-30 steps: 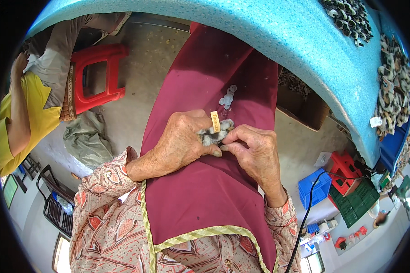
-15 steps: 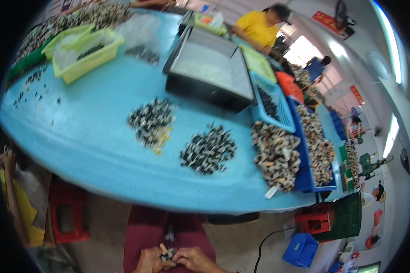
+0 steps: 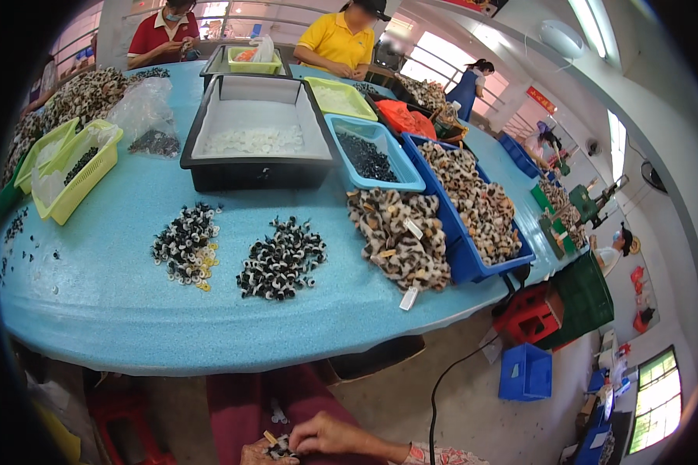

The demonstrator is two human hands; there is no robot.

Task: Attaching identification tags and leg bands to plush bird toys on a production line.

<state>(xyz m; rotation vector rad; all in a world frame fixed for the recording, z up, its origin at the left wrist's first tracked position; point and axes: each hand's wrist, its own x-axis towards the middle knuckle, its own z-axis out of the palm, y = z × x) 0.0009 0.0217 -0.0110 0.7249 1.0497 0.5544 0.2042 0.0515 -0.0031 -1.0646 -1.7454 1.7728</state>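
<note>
Low at the bottom edge, over my lap, my left hand (image 3: 262,454) is closed around a small spotted furry plush piece (image 3: 281,447), black, white and tan, with a yellowish tab sticking up. Bent fingers of my right hand (image 3: 324,434) press on the same piece from the right; their tips partly cover it. A few small whitish bits (image 3: 278,412) lie on my dark red clothing just beyond. On the blue table (image 3: 116,310) ahead are two piles of small black parts with white rings, a left pile (image 3: 184,244) with some yellow rings and a right pile (image 3: 281,258).
Spotted plush pieces (image 3: 402,240) are heaped at the table's right, beside a full blue crate (image 3: 481,267). A black tray (image 3: 260,172) holds white discs; a light-blue basket (image 3: 376,184) holds black parts. Yellow-green baskets (image 3: 81,182) stand left. Co-workers sit across the table.
The view has tilted and turned, so the table sits differently in the picture. My right hand has shifted over the plush piece, showing more forearm; my left hand still holds it.
</note>
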